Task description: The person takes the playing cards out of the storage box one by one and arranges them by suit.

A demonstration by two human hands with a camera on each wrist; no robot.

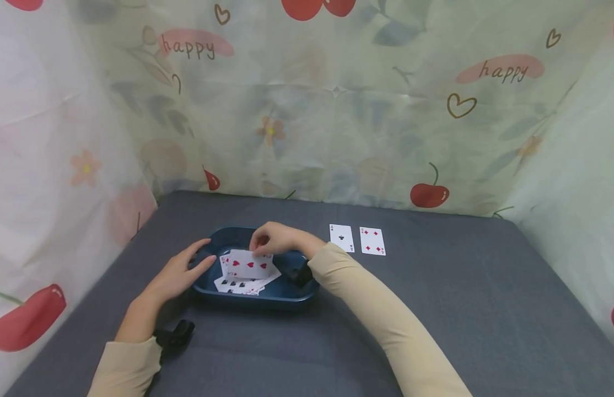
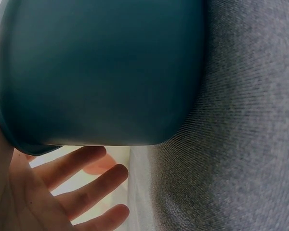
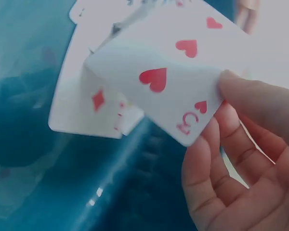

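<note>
Inside a dark blue tray, my right hand pinches a three of hearts by one corner, thumb on its face and fingers behind. The card is tilted over several loose playing cards, including black-suited and diamond ones, partly covering them. At the tray's left end, my left hand rests against the rim with its thumb over the inner side. In the left wrist view, its other fingers are spread and fairly straight beside the tray's outer wall.
An ace of clubs and a four of diamonds lie face up, side by side, behind and right of the tray. Grey cloth covers the table. Printed curtains stand along the back and both sides.
</note>
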